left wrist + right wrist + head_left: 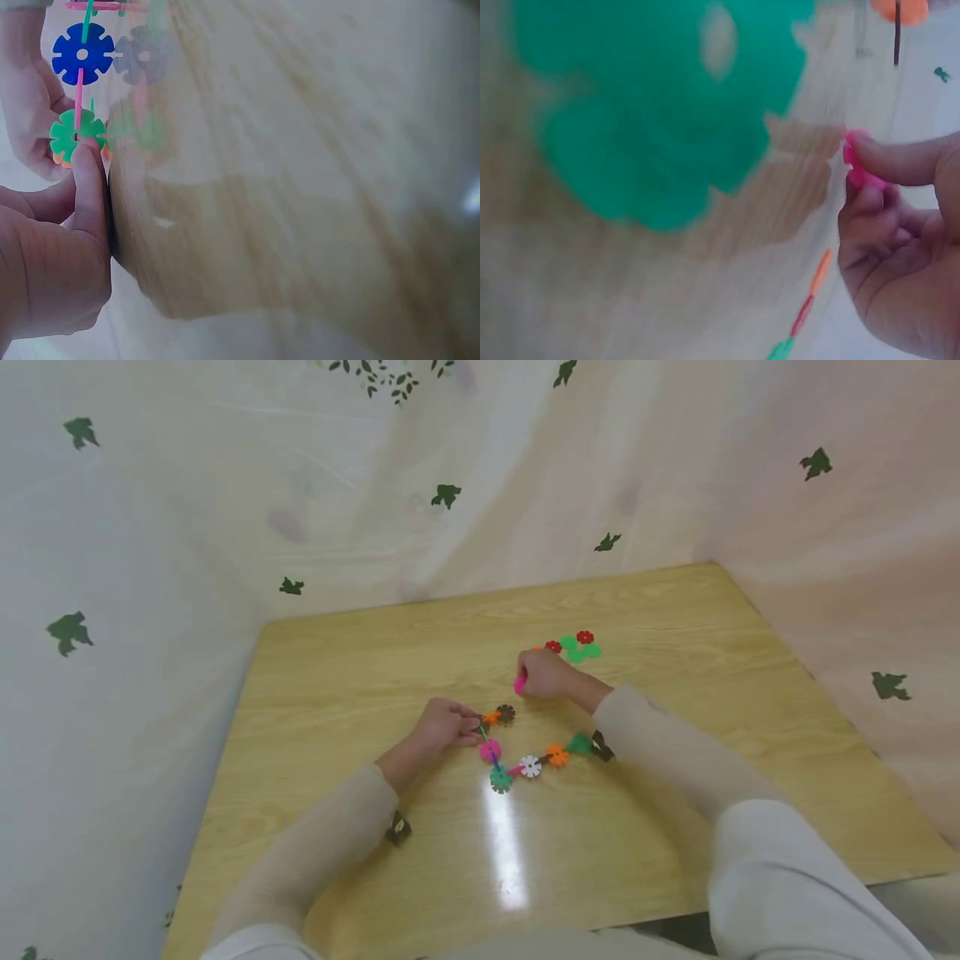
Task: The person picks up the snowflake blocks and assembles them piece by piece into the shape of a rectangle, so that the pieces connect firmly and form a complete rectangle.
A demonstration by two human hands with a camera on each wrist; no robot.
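Shiny yellow wood table (337, 668), pale cloth (352, 527) behind (green birds (446, 496) on it). Left hand (444, 724) pinches colourful plastic flower-disc chain (530, 766); right hand (546, 674) pinches pink plastic disc (520, 685) between thumb and finger, near chain.

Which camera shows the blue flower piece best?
Left wrist: the blue flower piece faces the camera, notches and centre hole clear. The head view shows just a thin sliver; the right wrist view doesn't show it.
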